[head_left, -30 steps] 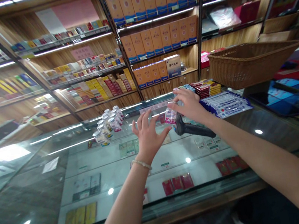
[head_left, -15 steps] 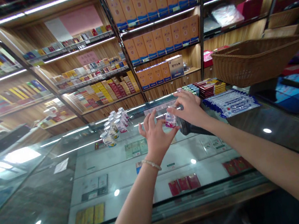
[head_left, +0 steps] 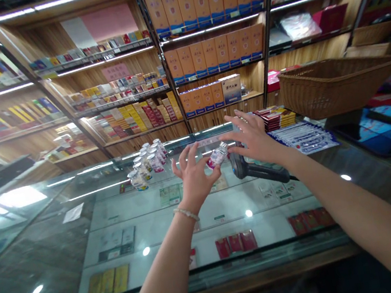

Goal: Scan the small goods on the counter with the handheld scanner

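My left hand [head_left: 193, 179] pinches a small plastic bottle [head_left: 217, 157] with a pink and purple label between thumb and fingers. The bottle is tilted, its clear top pointing up and right. Around its top, my right hand [head_left: 250, 140] has its fingers spread; I cannot tell whether a fingertip touches the bottle. Just below my right hand lies a black handheld scanner [head_left: 258, 170] on the glass counter. Several similar small bottles [head_left: 148, 161] stand in rows left of my left hand.
The glass counter [head_left: 195, 238] shows packs beneath its top. At the right are blue-and-white packets [head_left: 303, 138], stacked red and yellow packs [head_left: 275, 118] and a wicker basket [head_left: 338, 86]. Shelves of orange boxes [head_left: 201, 4] rise behind. White paper [head_left: 73, 213] lies at the left.
The bottle has shifted slightly left and tipped over to the right in my left hand. My right hand's fingers have spread and moved off it, exposing more of the scanner.
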`<action>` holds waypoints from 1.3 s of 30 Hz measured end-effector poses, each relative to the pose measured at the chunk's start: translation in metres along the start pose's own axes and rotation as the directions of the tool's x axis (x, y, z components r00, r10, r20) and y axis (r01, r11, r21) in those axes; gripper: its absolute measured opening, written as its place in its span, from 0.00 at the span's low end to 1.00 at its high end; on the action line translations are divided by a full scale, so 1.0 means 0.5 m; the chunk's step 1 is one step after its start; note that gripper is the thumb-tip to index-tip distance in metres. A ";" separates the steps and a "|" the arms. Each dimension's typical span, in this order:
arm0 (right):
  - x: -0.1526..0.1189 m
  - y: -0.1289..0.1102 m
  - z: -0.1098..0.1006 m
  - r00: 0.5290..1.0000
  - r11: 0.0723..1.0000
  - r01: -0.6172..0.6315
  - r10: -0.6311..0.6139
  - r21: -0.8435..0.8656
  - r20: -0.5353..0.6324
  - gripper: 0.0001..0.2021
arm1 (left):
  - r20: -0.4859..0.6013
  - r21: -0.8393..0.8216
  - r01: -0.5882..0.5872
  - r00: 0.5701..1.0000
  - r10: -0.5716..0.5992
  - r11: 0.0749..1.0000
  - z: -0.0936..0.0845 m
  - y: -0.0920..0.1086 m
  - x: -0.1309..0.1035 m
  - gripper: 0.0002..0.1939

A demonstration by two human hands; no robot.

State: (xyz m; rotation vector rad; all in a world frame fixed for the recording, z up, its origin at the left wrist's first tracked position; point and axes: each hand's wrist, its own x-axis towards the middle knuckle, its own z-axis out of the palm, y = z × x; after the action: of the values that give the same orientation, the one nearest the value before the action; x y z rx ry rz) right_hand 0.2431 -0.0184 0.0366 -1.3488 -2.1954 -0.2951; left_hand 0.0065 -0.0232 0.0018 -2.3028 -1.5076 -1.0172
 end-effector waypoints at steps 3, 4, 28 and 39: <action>-0.002 -0.001 -0.001 0.999 0.999 0.030 -0.029 -0.017 0.025 0.18 | 0.029 0.011 -0.022 0.999 0.021 1.000 -0.002 -0.005 0.001 0.09; -0.002 -0.003 -0.001 0.999 0.999 0.040 -0.039 -0.018 0.026 0.18 | 0.035 0.013 -0.026 0.999 0.026 1.000 -0.003 -0.005 0.001 0.09; 0.001 0.004 0.030 0.986 0.995 -0.015 0.030 0.095 -0.162 0.19 | -0.145 0.048 -0.094 0.984 0.100 0.994 -0.014 -0.019 0.003 0.18; -0.027 -0.026 0.007 0.974 0.976 -0.186 0.198 -0.110 0.110 0.38 | -0.161 0.023 -0.056 0.985 0.059 0.998 -0.002 -0.031 0.003 0.16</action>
State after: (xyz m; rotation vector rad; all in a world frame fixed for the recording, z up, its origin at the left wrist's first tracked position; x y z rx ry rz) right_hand 0.2355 -0.0333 0.0273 -1.6603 -2.1496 -0.2581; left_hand -0.0069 -0.0157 0.0006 -2.1789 -1.3734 -1.1391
